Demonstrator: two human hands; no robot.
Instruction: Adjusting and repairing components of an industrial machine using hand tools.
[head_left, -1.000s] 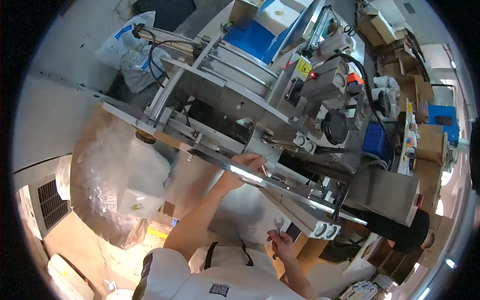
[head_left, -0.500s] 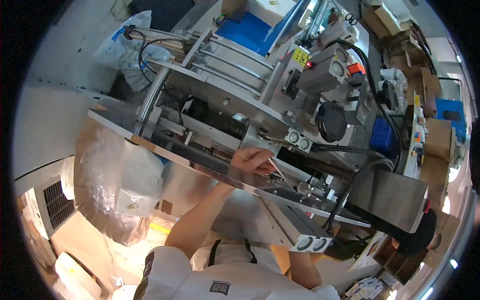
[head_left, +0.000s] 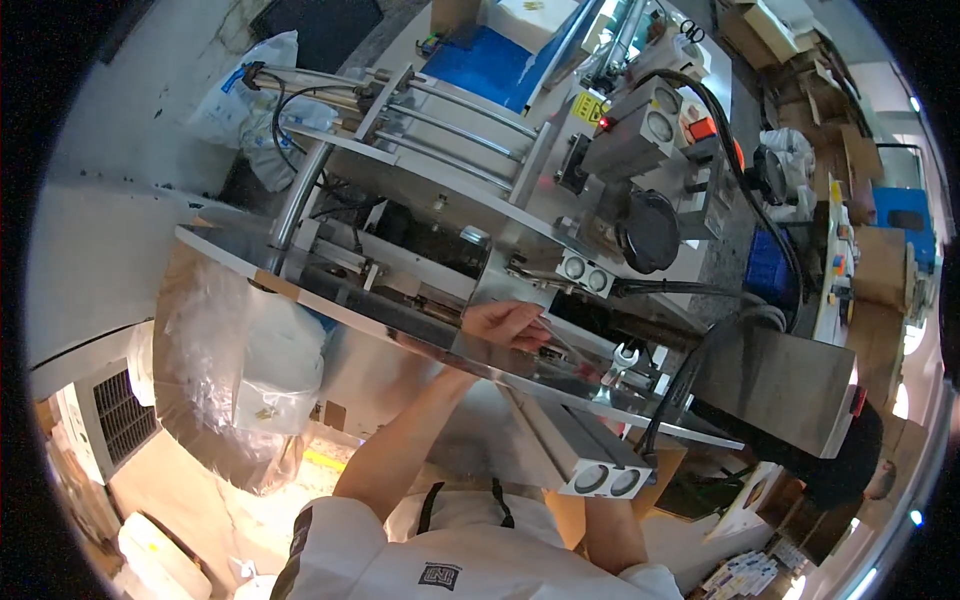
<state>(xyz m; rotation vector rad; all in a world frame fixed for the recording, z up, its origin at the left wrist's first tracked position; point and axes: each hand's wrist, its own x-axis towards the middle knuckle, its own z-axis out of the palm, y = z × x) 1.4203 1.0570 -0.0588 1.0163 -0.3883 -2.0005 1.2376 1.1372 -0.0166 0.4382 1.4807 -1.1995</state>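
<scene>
My left hand (head_left: 503,325) reaches over the front metal edge (head_left: 400,338) of a machine, into its open middle. Its fingers are closed round a thin metal rod (head_left: 562,341), whose far end is blurred and points down to the right. To the right of that end, the pale open jaw of a wrench (head_left: 625,356) sticks up among small metal fittings; its handle is hidden. My right forearm (head_left: 613,533) runs up beneath a grey rectangular cylinder block (head_left: 580,440), and the hand at its end is hidden behind the machine.
Steel guide rods (head_left: 450,150) and a motor housing (head_left: 635,130) stand beyond the opening. Black cables (head_left: 690,288) loop down to a grey metal box (head_left: 785,385) at the right. A clear plastic-covered roll (head_left: 280,360) hangs at the left. Another person (head_left: 850,460) is at the lower right.
The wrench jaw stands out higher and more plainly beside the fittings. The rod in my left hand has shifted slightly and blurred. The view has tilted a little.
</scene>
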